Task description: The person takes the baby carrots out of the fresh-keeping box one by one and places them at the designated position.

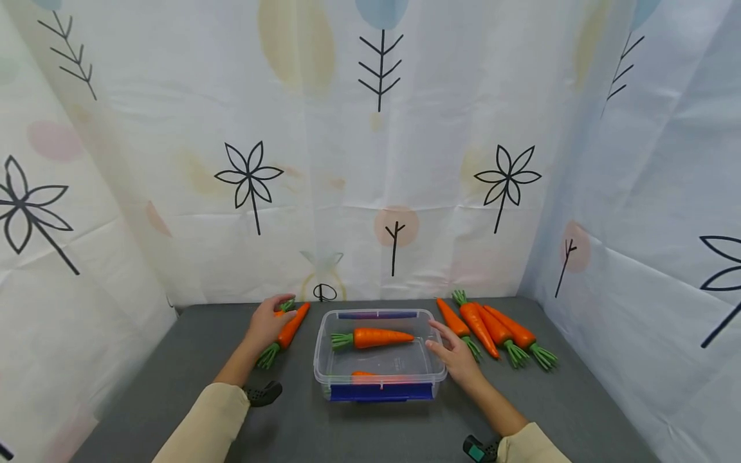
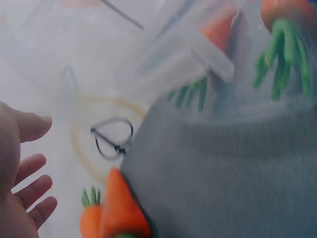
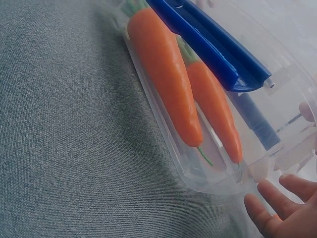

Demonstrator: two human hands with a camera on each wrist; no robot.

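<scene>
A clear plastic box [image 1: 379,314] with blue clips stands mid-table, holding a carrot [image 1: 379,337] and a second carrot [image 3: 216,109] that shows through its wall. My left hand [image 1: 269,325] is over the left-hand carrots, partly hiding one of them; its fingers look spread and loose in the left wrist view, with no carrot between them. Beside it lies another carrot [image 1: 292,326], green top toward me. At the box's right end is my right hand [image 1: 457,360], fingers parted and extended at the wall. Whether they touch it I cannot tell.
Several carrots [image 1: 477,328] lie in a group on the grey table [image 1: 301,434], right of the box. A patterned white curtain [image 1: 324,128] encloses the back and both sides. Dark straps [image 1: 264,393] sit at both wrists.
</scene>
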